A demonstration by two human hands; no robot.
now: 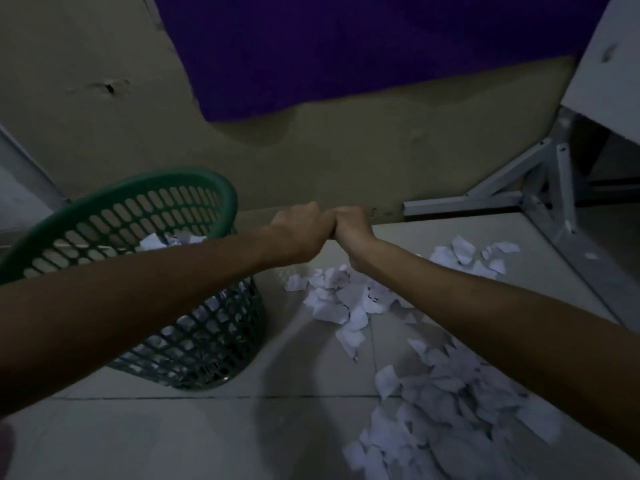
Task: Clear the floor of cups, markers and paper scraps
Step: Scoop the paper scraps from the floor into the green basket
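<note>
Torn white paper scraps lie on the tiled floor in a pile by the wall, with a bigger heap at the front right. A green mesh basket stands at the left and has scraps inside. My left hand and my right hand are stretched out side by side, knuckles touching, just right of the basket's rim and above the far pile. I see only their backs. Both sets of fingers curl downward, and whatever is inside them is hidden.
A beige wall with a purple sheet closes off the far side. A white metal table leg frame stands at the right, with a few scraps beside it. Another pale leg runs along the left edge.
</note>
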